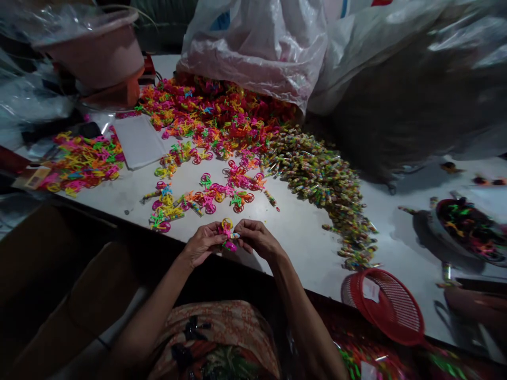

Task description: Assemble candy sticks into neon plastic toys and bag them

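Note:
At the table's near edge, my left hand [205, 244] is closed around a small plastic wheeled toy [226, 227] in pink, yellow and purple. My right hand [256, 237] meets it from the other side, its fingers pinching a short printed tube [235, 236] that touches the toy. Whether the tube is fixed to the toy, I cannot tell. Just beyond my hands lie loose wheeled toys [209, 198] in several colours, some with tubes attached or beside them. A single printed tube [271, 201] rests to their right.
A big heap of wheeled toys [222, 116] spills from a plastic sack [257, 58]. Right of it spreads a pile of printed tubes [320, 179]. A red basket [390, 306] sits at the front edge, a pink tub [95, 53] back left, a filled bowl [447, 232] far right.

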The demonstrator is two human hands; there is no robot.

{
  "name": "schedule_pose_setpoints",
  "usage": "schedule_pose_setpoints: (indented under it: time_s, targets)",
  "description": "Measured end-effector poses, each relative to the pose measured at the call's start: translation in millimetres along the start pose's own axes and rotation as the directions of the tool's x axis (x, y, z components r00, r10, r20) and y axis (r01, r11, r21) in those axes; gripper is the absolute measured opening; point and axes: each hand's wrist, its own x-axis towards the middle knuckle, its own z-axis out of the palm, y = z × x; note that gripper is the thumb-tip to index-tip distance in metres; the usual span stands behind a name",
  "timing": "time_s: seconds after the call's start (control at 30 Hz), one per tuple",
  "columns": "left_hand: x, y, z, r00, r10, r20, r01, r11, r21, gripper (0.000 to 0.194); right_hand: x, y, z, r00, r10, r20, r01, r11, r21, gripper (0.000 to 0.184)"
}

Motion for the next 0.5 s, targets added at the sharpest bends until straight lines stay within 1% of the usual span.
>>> schedule_pose_setpoints:
  time_s: [0.07,0.13,0.2,0.27,0.3,0.33,0.37,0.47,0.5]
  targets:
    - [-1,0,-1.6,1.000,-0.012,0.005,0.012,1.000,0.025,0.049,-1,0,3,1.000,-0.009,-0.012,0.009,1.000,-0.017,0.031]
    - [0,0,-3.9,0.999,0.018,-0.030,-0.015,0.995,0.095,0.048,-1,1,9,0.998,-0.035,-0.045,0.031,0.996,-0.082,0.028]
    - [1,1,-6.8,0.990,0.104,-0.094,-0.084,0.978,0.192,0.044,2,2,15,0.993,-0.071,-0.093,0.053,0.982,-0.182,0.025]
    - [0,3,-10.1,0.965,0.202,-0.164,-0.151,0.948,0.282,0.041,5,3,20,0.982,-0.115,-0.153,0.070,0.960,-0.273,0.023]
    - [-1,5,-11.9,0.954,0.231,-0.192,-0.164,0.937,0.309,0.041,8,3,22,0.974,-0.138,-0.179,0.079,0.949,-0.305,0.021]
    - [-2,6,-13.5,0.951,0.234,-0.205,-0.160,0.933,0.322,0.042,10,3,24,0.971,-0.148,-0.187,0.082,0.944,-0.320,0.019]
    - [-4,8,-15.1,0.955,0.215,-0.203,-0.141,0.935,0.325,0.043,12,4,25,0.975,-0.140,-0.170,0.080,0.944,-0.320,0.018]
    - [-8,12,-19.3,0.978,0.130,-0.162,-0.071,0.941,0.330,0.049,18,8,30,0.994,-0.075,-0.079,0.048,0.954,-0.295,0.016]
    - [-8,12,-20.6,0.974,0.139,-0.176,-0.071,0.935,0.348,0.050,20,11,33,0.993,-0.082,-0.082,0.052,0.946,-0.319,0.015]
